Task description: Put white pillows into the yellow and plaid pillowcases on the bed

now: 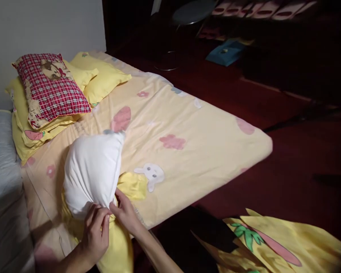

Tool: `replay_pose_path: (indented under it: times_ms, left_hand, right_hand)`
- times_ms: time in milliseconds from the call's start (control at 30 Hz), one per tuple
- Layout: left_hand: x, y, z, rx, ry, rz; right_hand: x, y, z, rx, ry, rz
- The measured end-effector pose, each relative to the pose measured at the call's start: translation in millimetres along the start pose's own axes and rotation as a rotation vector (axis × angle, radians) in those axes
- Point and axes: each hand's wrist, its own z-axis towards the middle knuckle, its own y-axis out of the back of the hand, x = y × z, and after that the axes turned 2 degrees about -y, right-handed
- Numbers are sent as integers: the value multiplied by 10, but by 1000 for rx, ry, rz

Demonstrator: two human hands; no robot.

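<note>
"Which step is in hand?"
"A white pillow (92, 170), lying on the bed (210, 151), seems to be being fitted into the yellow pillowcase (118, 246) bunched beneath its near end."
"How is it held?"
"Its gathered near edge is pinched by the left hand (96, 229) and the right hand (126, 212), side by side."
"And next?"
"Apparently, a firm pinch and the pillowcase drawn over the pillow are called for."

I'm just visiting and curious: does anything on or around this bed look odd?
Mildly: the white pillow is bare above yellow cloth gathered at its lower end, and the red plaid pillow doesn't match the yellow pillow under it.
</note>
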Motion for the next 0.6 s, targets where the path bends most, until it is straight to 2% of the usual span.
replay_pose_path:
  times_ms: [33,100,167,233,333,433,500,600]
  left_hand:
    - [-34,-6,80,-54,5,-45]
    - [-19,-121,241,-88,2,-87]
    - [71,-347,403,-13,51,-99]
    - [160,-611,564,133,140,-80]
    - [177,-910,778,332,188,-11]
    - [104,-1022,927,418,195,46]
    - [72,-1040,995,469,215,89]
    - [55,-1056,1107,570,181,195]
  right_hand:
    - [153,90,29,-8,71,-105]
    - [325,294,85,-137,132,-311]
    - [313,528,147,-308,89,-493]
    - [193,791,224,-386,-3,-608]
    - [37,1199,391,-346,-171,-567]
    - [16,1501,604,-276,-301,-407]
    - [20,1584,733,-260,-352,-328]
    - [-15,1537,841,-220,-404,-246]
